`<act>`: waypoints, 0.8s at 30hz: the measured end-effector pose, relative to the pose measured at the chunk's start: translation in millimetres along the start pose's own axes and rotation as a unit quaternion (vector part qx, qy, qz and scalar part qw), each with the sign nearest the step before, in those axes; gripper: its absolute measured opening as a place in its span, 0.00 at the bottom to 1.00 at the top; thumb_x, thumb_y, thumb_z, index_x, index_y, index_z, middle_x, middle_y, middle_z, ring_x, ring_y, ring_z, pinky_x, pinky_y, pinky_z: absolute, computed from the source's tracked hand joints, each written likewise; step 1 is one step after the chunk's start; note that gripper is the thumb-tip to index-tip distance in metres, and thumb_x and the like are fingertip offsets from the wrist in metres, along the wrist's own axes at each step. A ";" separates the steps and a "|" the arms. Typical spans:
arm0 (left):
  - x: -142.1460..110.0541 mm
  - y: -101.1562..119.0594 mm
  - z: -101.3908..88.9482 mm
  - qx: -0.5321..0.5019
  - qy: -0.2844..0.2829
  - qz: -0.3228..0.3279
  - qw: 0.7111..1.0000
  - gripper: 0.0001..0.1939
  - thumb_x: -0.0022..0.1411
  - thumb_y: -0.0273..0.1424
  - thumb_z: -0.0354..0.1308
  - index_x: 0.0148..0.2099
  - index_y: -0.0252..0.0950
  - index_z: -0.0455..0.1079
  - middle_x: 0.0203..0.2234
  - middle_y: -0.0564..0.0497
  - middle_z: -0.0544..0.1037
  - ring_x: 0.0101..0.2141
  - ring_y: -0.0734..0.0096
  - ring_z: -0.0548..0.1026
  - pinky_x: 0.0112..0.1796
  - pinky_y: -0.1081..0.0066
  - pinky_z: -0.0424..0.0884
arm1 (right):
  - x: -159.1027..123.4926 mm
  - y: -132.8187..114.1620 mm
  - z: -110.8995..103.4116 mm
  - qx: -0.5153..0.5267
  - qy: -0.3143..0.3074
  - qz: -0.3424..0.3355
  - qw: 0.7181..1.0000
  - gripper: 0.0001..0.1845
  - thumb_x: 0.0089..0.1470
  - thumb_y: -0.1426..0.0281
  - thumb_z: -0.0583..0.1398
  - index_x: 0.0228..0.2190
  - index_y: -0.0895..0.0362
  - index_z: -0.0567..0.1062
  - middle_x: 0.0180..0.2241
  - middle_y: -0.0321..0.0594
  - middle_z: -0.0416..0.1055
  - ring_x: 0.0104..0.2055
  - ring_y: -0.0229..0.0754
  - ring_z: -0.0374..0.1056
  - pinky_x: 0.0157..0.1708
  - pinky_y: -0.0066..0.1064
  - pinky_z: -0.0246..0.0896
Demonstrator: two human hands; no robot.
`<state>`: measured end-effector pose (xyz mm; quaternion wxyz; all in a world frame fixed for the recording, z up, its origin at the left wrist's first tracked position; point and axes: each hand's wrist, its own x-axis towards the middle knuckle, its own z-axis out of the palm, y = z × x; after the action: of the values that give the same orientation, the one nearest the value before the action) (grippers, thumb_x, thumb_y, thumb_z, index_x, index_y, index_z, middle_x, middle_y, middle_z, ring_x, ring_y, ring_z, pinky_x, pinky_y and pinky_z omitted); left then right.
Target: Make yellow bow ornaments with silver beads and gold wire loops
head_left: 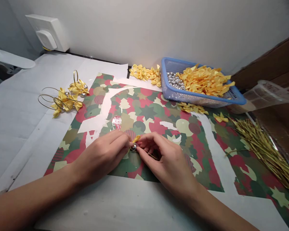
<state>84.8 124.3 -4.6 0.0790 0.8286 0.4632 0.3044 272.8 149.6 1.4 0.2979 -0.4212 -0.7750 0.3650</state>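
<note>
Leftmost, a white plug sits in a wall socket point(47, 34) above a white lamp base point(12, 59), and a white sheet point(19, 128) covers the tabletop. On it lie about 2 finished yellow bows with gold wire loops point(65, 98), just beside a sheet of green-and-red wrapping paper point(144, 112).

Over that paper, the left hand point(101, 157) has its fingertips pressed together, pinching a silver bead point(134, 147) with a small yellow ribbon bow point(136, 139) just above it. The right hand point(166, 163) meets it there, its fingers closed on a thin gold strand point(151, 154); exactly how they hold the bow is hidden.

Behind them, yellow bows lie in piles point(144, 73) on both sides of a blue plastic basket point(199, 99), which holds more bows and silver beads. Farther right are a single bow point(220, 117), a clear plastic cup on its side point(265, 96) and a bundle of gold strands point(260, 150).
</note>
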 end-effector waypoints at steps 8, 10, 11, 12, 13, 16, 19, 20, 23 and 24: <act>-0.9 0.6 1.0 -0.008 0.014 -0.012 1.000 0.11 0.67 0.26 0.49 0.30 0.37 0.65 0.27 0.51 0.77 0.28 0.72 0.75 0.31 0.73 0.73 | -1.1 1.0 -3.5 -0.057 -0.007 -0.031 0.998 0.09 0.58 0.77 0.56 0.27 0.54 0.69 0.25 0.34 0.71 0.25 0.36 0.65 0.24 0.26 0.59; -0.7 1.4 0.4 -0.005 0.018 -0.004 1.000 0.10 0.66 0.25 0.50 0.30 0.38 0.65 0.28 0.51 0.77 0.28 0.73 0.75 0.31 0.73 0.73 | -1.3 0.9 -3.5 -0.060 -0.004 -0.037 0.997 0.10 0.58 0.77 0.55 0.26 0.54 0.67 0.25 0.34 0.70 0.25 0.36 0.64 0.24 0.27 0.58; -0.6 2.0 -0.1 -0.001 0.022 0.004 1.000 0.10 0.66 0.24 0.50 0.31 0.37 0.65 0.28 0.51 0.78 0.28 0.73 0.75 0.31 0.73 0.73 | -1.5 0.7 -3.3 -0.062 -0.002 -0.038 0.997 0.11 0.58 0.77 0.55 0.26 0.54 0.67 0.25 0.34 0.69 0.25 0.36 0.64 0.24 0.27 0.58; -0.5 2.5 -0.8 0.002 0.028 0.018 0.999 0.09 0.65 0.23 0.51 0.31 0.37 0.65 0.28 0.51 0.78 0.28 0.72 0.76 0.31 0.73 0.74 | -1.9 0.5 -3.0 -0.062 0.000 -0.039 0.997 0.11 0.59 0.77 0.54 0.26 0.54 0.66 0.25 0.34 0.69 0.25 0.37 0.63 0.24 0.27 0.58; -0.4 3.0 -1.6 0.005 0.033 0.030 0.999 0.09 0.64 0.22 0.52 0.31 0.37 0.65 0.28 0.51 0.78 0.28 0.72 0.76 0.32 0.73 0.74 | -2.5 0.3 -2.6 -0.061 0.000 -0.038 0.997 0.11 0.59 0.77 0.54 0.26 0.54 0.66 0.24 0.34 0.68 0.25 0.37 0.63 0.24 0.27 0.58; -0.6 4.0 -3.8 0.008 0.042 0.060 0.997 0.07 0.63 0.20 0.54 0.34 0.36 0.66 0.30 0.49 0.79 0.30 0.71 0.77 0.34 0.72 0.76 | -5.2 -0.2 -1.0 -0.050 0.009 -0.043 0.998 0.11 0.59 0.77 0.53 0.26 0.54 0.67 0.24 0.34 0.67 0.26 0.36 0.64 0.24 0.26 0.58; -1.3 4.2 -5.9 -0.001 0.054 0.077 0.996 0.07 0.62 0.19 0.55 0.38 0.35 0.67 0.32 0.48 0.80 0.31 0.72 0.78 0.37 0.71 0.77 | -8.0 0.4 0.4 -0.042 0.018 -0.054 0.998 0.10 0.59 0.77 0.54 0.29 0.55 0.69 0.25 0.35 0.69 0.26 0.36 0.65 0.25 0.26 0.59; -1.5 4.2 -6.9 0.000 0.064 0.086 0.994 0.07 0.62 0.18 0.55 0.39 0.34 0.68 0.32 0.48 0.81 0.31 0.72 0.78 0.38 0.71 0.78 | -8.6 0.8 0.7 -0.042 0.022 -0.060 0.997 0.09 0.59 0.77 0.54 0.29 0.55 0.70 0.26 0.35 0.70 0.26 0.36 0.66 0.25 0.26 0.59; -2.2 4.6 -11.0 0.027 0.087 0.120 0.989 0.04 0.63 0.20 0.55 0.38 0.32 0.69 0.31 0.46 0.82 0.33 0.70 0.80 0.38 0.69 0.79 | -9.8 2.0 1.0 -0.048 0.049 -0.096 0.993 0.08 0.59 0.78 0.56 0.32 0.55 0.71 0.26 0.35 0.71 0.27 0.37 0.67 0.26 0.27 0.61; -2.4 4.9 -12.7 0.036 0.091 0.132 0.986 0.04 0.63 0.21 0.54 0.38 0.32 0.70 0.31 0.46 0.82 0.34 0.69 0.80 0.39 0.69 0.80 | -10.1 2.1 0.9 -0.050 0.060 -0.111 0.991 0.08 0.58 0.79 0.56 0.32 0.55 0.71 0.26 0.35 0.72 0.27 0.37 0.67 0.26 0.27 0.61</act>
<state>80.0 117.6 6.6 -0.0340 0.8538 0.3657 0.3691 277.7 141.3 -2.3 0.3612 -0.3682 -0.8149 0.2646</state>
